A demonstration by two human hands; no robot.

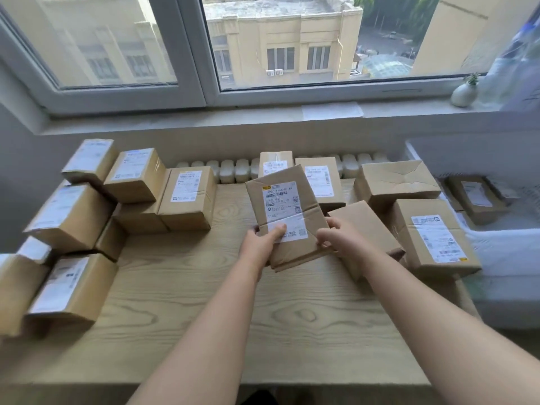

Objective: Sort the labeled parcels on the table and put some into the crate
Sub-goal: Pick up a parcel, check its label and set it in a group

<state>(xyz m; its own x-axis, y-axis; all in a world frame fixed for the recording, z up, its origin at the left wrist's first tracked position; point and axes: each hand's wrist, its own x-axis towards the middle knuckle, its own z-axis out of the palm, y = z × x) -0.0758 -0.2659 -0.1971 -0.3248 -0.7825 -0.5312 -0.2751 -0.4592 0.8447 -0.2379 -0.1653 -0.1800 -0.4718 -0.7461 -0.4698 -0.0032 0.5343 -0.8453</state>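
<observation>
counter (204,302): bare wood right under the held parcel (287,217), fine for a set-down if unsure
left hand (261,244): wrapped round the held parcel's lower-left corner, thumb on the label; better slid off the print
right hand (336,235): pinching its lower-right edge, good grip tbh
held parcel: looks lifted clear of the counter, tilted, label up
crate (502,238): right of the held parcel, past the labelled box (432,238); lift over, no dragging

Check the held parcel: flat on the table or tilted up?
Tilted up: the parcel shows its label to the camera, left hand and right hand gripping its lower corners. Whether it touches the table: cannot tell.
</observation>
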